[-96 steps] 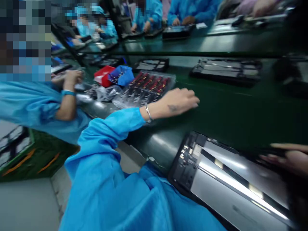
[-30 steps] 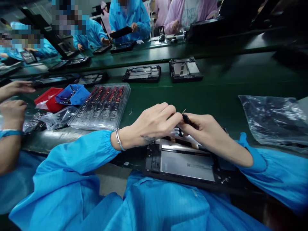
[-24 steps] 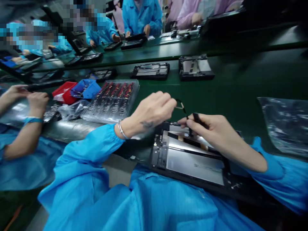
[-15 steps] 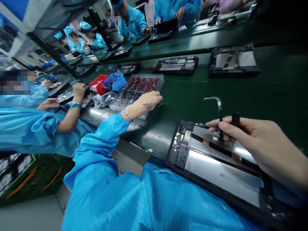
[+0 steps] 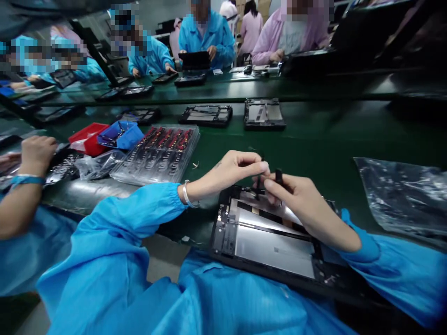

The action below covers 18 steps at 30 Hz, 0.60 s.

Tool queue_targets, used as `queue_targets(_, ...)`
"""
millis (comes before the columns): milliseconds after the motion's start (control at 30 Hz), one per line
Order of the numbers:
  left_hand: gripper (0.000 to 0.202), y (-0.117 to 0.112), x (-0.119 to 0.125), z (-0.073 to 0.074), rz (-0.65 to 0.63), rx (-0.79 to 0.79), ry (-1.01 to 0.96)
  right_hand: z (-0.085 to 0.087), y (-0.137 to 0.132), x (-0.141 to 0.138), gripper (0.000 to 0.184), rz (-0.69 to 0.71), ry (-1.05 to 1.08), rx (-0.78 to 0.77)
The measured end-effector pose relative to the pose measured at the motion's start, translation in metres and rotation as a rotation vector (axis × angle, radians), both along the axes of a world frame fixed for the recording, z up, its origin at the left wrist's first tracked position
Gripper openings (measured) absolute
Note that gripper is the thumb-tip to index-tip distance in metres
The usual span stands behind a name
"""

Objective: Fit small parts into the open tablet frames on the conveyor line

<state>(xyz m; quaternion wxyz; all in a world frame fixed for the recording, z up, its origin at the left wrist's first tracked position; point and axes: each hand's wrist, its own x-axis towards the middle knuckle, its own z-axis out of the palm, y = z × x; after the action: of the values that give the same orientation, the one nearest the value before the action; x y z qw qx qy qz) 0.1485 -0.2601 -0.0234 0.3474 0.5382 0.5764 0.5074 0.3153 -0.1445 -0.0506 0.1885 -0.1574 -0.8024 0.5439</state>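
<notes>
My left hand point(image 5: 239, 166) is closed in a pinch at the upper end of a thin dark flex cable point(image 5: 259, 182). My right hand point(image 5: 298, 195) grips the same cable from the right, fingertips close to the left ones. A black cylindrical handle point(image 5: 278, 177), its kind unclear, also sticks up from the right hand. Below both hands lies an opened tablet point(image 5: 275, 249), its silver inside facing up, tilted over the table's front edge by my lap. The fingers hide the cable's lower end and part of the tablet.
Left of my hands lies a clear tray point(image 5: 157, 153) of small red and dark parts. Behind it are a blue bin point(image 5: 120, 135) and a red bin point(image 5: 90, 138). A plastic bag point(image 5: 401, 195) lies right. Opened tablets point(image 5: 206, 115) line the bench; a co-worker's hand point(image 5: 37, 153) is at left.
My left hand has come right from beside the tray to the cable in my right hand. A small pale strip, earlier at its fingertips, appears on the table. The view has turned right.
</notes>
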Motion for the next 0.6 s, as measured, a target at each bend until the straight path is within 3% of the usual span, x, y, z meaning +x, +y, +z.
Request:
queue_targets(167, 0.032, 0.0, -0.011, 0.017, -0.186, -0.182, 0.38, 0.008, 0.008, 0.001, 0.019, -0.102, 0.147, 0.05)
queue_targets(267, 0.032, 0.008, -0.019, 0.023, -0.348, -0.216, 0.482, 0.008, 0.009, 0.001, 0.014, -0.116, 0.185, 0.047)
queue_targets(333, 0.027, 0.026, -0.037, 0.025, -0.442, -0.208, 0.487, 0.007, 0.011, -0.001, 0.014, -0.152, 0.231, 0.011)
queue_targets(400, 0.034, 0.056, -0.066, 0.024, -0.309, -0.21, 0.501, 0.007, 0.013, -0.002, 0.013, -0.197, 0.287, -0.034)
queue_targets(467, 0.031, 0.094, -0.101, 0.019, 0.148, -0.259, 0.588, 0.008, 0.014, -0.003, 0.013, -0.214, 0.322, -0.063)
queue_targets(500, 0.031, 0.114, -0.118, 0.015, 0.276, -0.298, 0.62, 0.008, 0.014, -0.003, 0.013, -0.209, 0.327, -0.072)
queue_targets(600, 0.031, 0.164, -0.158, 0.002, 0.467, -0.424, 0.636, 0.008, 0.012, -0.002, 0.013, -0.157, 0.331, -0.095)
